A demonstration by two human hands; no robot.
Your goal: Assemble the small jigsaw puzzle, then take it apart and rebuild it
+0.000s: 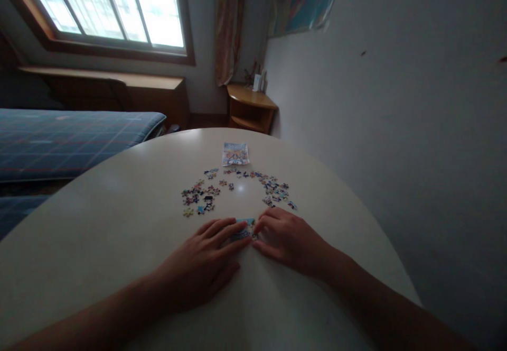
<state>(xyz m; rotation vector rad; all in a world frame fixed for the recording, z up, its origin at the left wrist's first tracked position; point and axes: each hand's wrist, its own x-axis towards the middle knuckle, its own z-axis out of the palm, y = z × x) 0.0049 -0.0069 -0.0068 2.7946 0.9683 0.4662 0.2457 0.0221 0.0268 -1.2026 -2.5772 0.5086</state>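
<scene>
A small joined section of jigsaw puzzle (pixel 246 223), blue with some tan, lies on the table between my two hands. My left hand (pixel 214 253) rests palm down with its fingers stretched out over the left part of the section, hiding much of it. My right hand (pixel 283 237) is at the section's right edge, thumb and index finger pinched around a puzzle piece (pixel 254 229) that shows only in part. Loose jigsaw pieces (pixel 200 195) lie in a cluster beyond my left hand. Another cluster of pieces (pixel 275 188) spreads beyond my right hand.
The round white table (pixel 130 224) has a printed picture sheet or packet (pixel 235 154) near its far side. A bed with a plaid mattress (pixel 79 139) stands at the left, and a wall (pixel 376 129) runs along the right. A wooden corner cabinet (pixel 251 102) stands behind.
</scene>
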